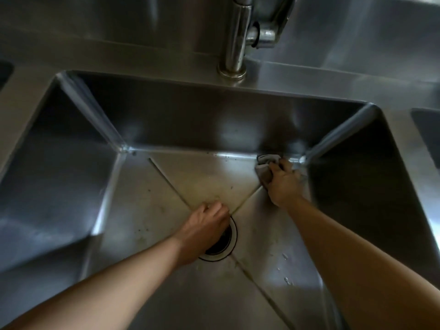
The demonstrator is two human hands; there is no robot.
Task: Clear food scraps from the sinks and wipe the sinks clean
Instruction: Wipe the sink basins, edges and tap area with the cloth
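**Two hands down in the steel sink**

No words or labels can be read anywhere.

The sink (71, 186) fills most of the frame. It is deep, shiny steel. Small dark scraps (222, 155) dot the floor along the back edge, and more specks lie at the lower left of the floor. A few water drops (284, 256) sit on the floor at the right.

A grey cloth (264, 166) is bunched up in the far right corner of the sink floor, right of the middle of the frame. The right hand (284, 181) grips it, fingers curled around it, pressing it down by the back wall. The right arm reaches in from the lower right.

The drain (226, 244) is a round dark hole in the middle of the floor. The left hand (204, 228) lies over its left side, fingers curled, tips touching the floor. I cannot tell if it holds anything. The hands are well apart.

The tap (235, 39) stands at the top middle, behind the sink.
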